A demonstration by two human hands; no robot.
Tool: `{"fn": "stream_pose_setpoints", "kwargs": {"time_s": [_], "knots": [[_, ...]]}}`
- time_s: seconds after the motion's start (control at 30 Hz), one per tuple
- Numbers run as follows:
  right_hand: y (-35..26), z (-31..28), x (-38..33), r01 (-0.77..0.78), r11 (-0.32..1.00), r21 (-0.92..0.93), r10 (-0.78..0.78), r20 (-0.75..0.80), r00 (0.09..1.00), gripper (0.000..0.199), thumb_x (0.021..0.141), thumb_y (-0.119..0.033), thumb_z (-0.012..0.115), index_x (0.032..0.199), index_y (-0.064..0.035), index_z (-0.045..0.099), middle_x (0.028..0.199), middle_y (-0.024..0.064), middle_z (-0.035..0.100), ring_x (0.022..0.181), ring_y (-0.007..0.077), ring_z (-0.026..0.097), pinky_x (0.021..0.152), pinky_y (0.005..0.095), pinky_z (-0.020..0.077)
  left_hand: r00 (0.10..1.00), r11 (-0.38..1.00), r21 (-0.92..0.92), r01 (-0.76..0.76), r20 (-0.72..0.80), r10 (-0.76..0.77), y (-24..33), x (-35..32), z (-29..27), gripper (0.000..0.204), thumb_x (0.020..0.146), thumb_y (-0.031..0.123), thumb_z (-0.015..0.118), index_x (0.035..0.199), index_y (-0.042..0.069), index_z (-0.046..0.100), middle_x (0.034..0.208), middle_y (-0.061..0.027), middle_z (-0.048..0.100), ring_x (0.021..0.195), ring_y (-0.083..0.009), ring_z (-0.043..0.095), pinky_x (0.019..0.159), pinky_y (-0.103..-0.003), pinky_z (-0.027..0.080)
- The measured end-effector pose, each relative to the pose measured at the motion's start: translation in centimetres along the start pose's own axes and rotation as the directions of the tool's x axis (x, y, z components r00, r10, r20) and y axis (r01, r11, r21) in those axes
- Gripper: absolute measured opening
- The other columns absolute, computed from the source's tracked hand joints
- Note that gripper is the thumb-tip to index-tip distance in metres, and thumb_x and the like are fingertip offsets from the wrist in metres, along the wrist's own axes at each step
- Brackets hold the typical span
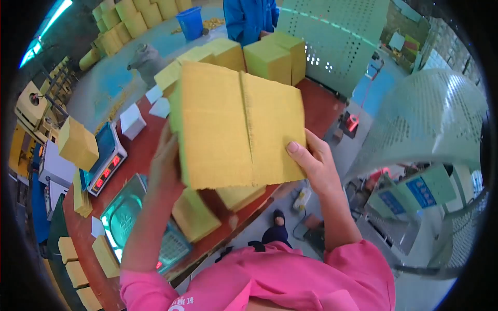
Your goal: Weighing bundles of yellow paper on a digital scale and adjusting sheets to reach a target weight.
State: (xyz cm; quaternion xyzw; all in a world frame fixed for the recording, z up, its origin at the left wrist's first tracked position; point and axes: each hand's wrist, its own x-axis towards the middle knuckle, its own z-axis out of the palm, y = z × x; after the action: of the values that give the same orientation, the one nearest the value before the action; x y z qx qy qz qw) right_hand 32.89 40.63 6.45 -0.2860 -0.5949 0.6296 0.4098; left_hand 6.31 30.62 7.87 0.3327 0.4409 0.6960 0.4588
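Note:
Between my two hands I hold up two thick stacks of yellow paper, pressed side by side with a dark seam between them. My left hand grips their left side, its fingers partly hidden behind the edge. On the right, my right hand clasps the other side, thumb on the front face and fingers out of sight. Below the held stacks, more yellow paper stacks lie on the red table. Close to my left forearm sits a scale with a shiny, green-lit pan.
A second scale with red digits carries a yellow paper block. Yellow stacks line the table's far edge, near a person in a blue jacket. A perforated panel and curved mesh guard stand right.

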Motion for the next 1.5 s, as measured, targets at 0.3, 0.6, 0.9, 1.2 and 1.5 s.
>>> {"fn": "stream_pose_setpoints", "kwargs": {"time_s": [0.3,0.6,0.9,1.2,1.5], "knots": [[4.5,-11.9,8.5,-0.024,0.848,-0.53,-0.098,-0.202,0.974,0.046,0.086,-0.036,0.068,0.104,0.0063,0.064,0.09,0.0203,0.064,0.082,0.0306,0.064,0.076,0.0384,0.0489,0.895,0.911,-0.009,0.412,0.19,-0.403,-11.5,15.2,3.9,0.066,0.096,0.018,0.057,0.153,0.009,0.025,0.147,-0.0088,0.044,0.134,-0.0199,0.046,0.105,-0.038,0.044],[12.0,-13.9,11.5,-0.328,0.805,-0.495,0.234,-0.243,0.941,0.054,0.092,-0.039,0.059,0.118,0.0074,0.061,0.094,0.0204,0.067,0.085,0.0269,0.064,0.079,0.0379,0.0491,0.753,0.624,0.669,0.404,0.144,-0.642,-14.6,23.6,0.2,0.067,0.086,0.002,0.056,0.15,0.006,0.035,0.142,-0.0088,0.05,0.131,-0.02,0.045,0.102,-0.035,0.044],[16.3,-13.2,13.2,-0.469,0.879,-0.091,0.415,-0.339,0.844,0.048,0.102,-0.036,0.047,0.126,0.0037,0.059,0.109,0.0081,0.065,0.101,0.0149,0.058,0.091,0.0303,0.0454,0.717,0.521,0.695,0.496,0.011,-0.697,-16.7,23.7,0.0,0.041,0.096,0.023,0.052,0.13,0.002,0.057,0.119,-0.0123,0.066,0.101,-0.0232,0.065,0.084,-0.039,0.054],[12.8,-11.4,14.3,0.067,0.969,0.239,0.008,-0.298,0.955,0.045,0.104,-0.02,0.037,0.145,-0.0003,0.041,0.14,0.0079,0.05,0.124,0.0139,0.049,0.105,0.0263,0.0361,0.978,0.83,0.557,0.016,0.163,-0.128,-14.7,21.0,0.8,0.038,0.101,0.021,0.051,0.133,0.003,0.054,0.123,-0.0046,0.062,0.111,-0.0128,0.054,0.095,-0.029,0.044],[16.4,-12.9,12.0,0.12,0.985,0.122,-0.082,-0.278,0.957,0.045,0.104,-0.02,0.039,0.144,0.0006,0.042,0.144,0.0084,0.047,0.129,0.0166,0.046,0.108,0.028,0.0344,0.925,0.847,0.491,0.201,0.189,-0.33,-15.9,19.2,-0.6,0.055,0.101,0.019,0.053,0.151,0.009,0.034,0.147,-0.0064,0.045,0.134,-0.018,0.042,0.11,-0.034,0.036]]}}
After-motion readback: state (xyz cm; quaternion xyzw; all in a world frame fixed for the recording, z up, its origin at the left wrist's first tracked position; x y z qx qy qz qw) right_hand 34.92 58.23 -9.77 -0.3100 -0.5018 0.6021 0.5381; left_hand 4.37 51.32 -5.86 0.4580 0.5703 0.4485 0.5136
